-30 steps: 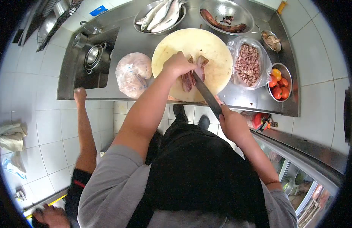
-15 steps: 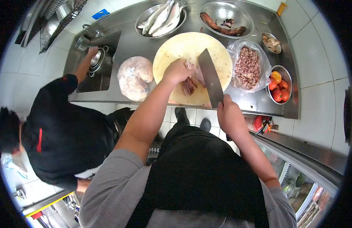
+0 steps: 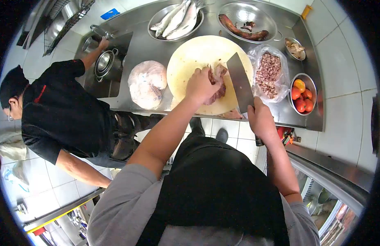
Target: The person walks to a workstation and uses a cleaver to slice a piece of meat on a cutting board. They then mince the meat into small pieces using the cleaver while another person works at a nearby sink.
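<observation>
Near the center of the frame I see dark red meat (image 3: 218, 95) lying on a round, pale cutting board (image 3: 186, 55). The person's left hand (image 3: 201, 85) grips it, fingers curled over the top. Right of center, the right hand (image 3: 262, 118) is closed around the handle of a cleaver (image 3: 241, 78), whose broad blade angles over the board's right side, near the meat. Farther right I find diced pieces (image 3: 268, 70) and tomatoes (image 3: 308, 105); at the top, whole fish (image 3: 178, 21). At left, a co-worker (image 3: 69, 117) has one hand near the faucet (image 3: 99, 29).
</observation>
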Demonstrator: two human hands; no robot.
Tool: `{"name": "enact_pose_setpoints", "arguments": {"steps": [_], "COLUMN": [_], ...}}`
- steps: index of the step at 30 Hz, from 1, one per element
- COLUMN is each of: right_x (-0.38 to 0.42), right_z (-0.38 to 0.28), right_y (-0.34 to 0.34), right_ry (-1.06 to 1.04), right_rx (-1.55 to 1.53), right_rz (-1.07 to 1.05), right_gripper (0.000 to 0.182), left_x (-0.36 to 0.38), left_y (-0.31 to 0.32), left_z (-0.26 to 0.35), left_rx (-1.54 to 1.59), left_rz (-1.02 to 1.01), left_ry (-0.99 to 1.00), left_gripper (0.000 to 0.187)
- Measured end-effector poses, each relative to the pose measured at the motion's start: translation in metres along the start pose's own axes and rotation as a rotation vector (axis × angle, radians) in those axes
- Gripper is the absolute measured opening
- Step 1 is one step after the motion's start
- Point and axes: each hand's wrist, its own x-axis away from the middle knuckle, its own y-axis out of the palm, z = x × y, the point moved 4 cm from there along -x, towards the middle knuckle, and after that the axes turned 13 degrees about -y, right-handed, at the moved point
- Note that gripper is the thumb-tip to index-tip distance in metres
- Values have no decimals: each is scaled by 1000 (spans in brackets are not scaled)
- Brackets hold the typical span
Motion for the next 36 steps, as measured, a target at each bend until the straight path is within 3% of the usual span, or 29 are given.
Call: {"name": "enact_pose_setpoints", "arguments": {"steps": [3, 5, 8, 24, 26, 27, 29, 33, 35, 36], "right_x": [3, 6, 2, -45, -54, -59, -71, -95, -99, -98], "right_z": [3, 3, 5, -3, -16, -14, 1, 9, 0, 0], "right_y": [-2, 1, 7, 12, 11, 15, 26, 28, 17, 14], "right_ry": [16, 12, 6, -4, -209, -212, -47, -30, 190, 192], "right_rx": [27, -20, -29, 75, 196, 196, 123, 228, -30, -31], "right_rz": [-20, -20, -19, -88, -73, -79, -44, -77, -187, -184], "right_gripper": [18, 18, 18, 21, 20, 20, 20, 23, 25, 25], "left_x": [8, 2, -3, 2, 1, 0, -2, 0, -1, -1], "left_y": [8, 31, 60, 59, 59, 61, 62, 62, 61, 61], "left_z": [6, -2, -7, -9, -9, -11, -13, -12, -11, -10], "left_rx": [-52, 43, -182, -115, -129, -128, -101, -110, -129, -130], "left_rz": [110, 270, 155, 223, 199, 199, 248, 266, 242, 242], "left_ry": [73, 240, 293, 315, 295, 289, 338, 341, 332, 336], "left_gripper": [67, 68, 64, 58, 59, 59, 58, 57, 57, 57]}}
